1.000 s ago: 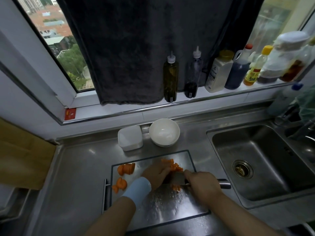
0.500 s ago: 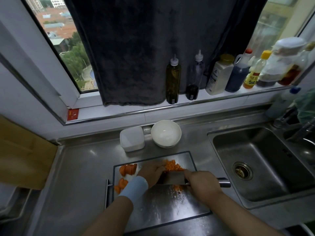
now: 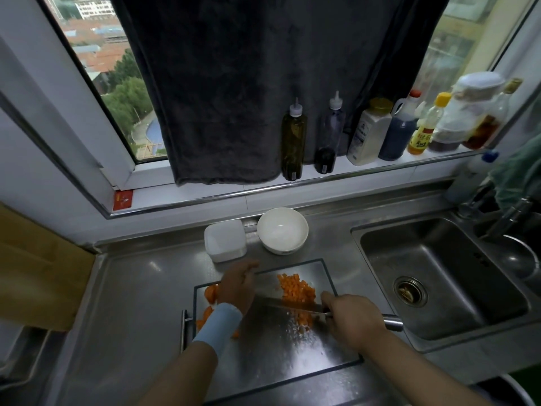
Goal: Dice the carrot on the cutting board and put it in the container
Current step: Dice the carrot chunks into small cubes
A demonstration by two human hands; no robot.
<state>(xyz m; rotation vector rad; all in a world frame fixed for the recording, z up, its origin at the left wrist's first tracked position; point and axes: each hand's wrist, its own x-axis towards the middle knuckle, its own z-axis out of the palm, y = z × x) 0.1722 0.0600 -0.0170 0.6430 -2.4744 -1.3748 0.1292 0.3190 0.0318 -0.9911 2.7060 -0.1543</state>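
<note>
A steel cutting board (image 3: 281,356) lies on the counter in front of me. A pile of diced carrot (image 3: 296,290) sits at its far right part, with a few dice below the blade. Thick carrot slices (image 3: 211,293) lie at the board's left edge, partly hidden by my left wrist. My right hand (image 3: 351,317) is shut on the handle of a cleaver (image 3: 288,304), whose blade lies across the board next to the dice. My left hand (image 3: 238,285) hovers over the board's far left, fingers loosely curled, holding nothing that I can see. A white square container (image 3: 224,240) and a white bowl (image 3: 282,230) stand behind the board.
The sink (image 3: 439,273) lies to the right, with the tap (image 3: 503,218) at its far corner. Several bottles (image 3: 293,139) line the windowsill under a dark towel (image 3: 263,83). A brown board (image 3: 35,268) leans at the left.
My left hand has lifted off the carrot by the blade and moved left and back. The diced pile now lies uncovered beside the cleaver. My head has tilted down slightly.
</note>
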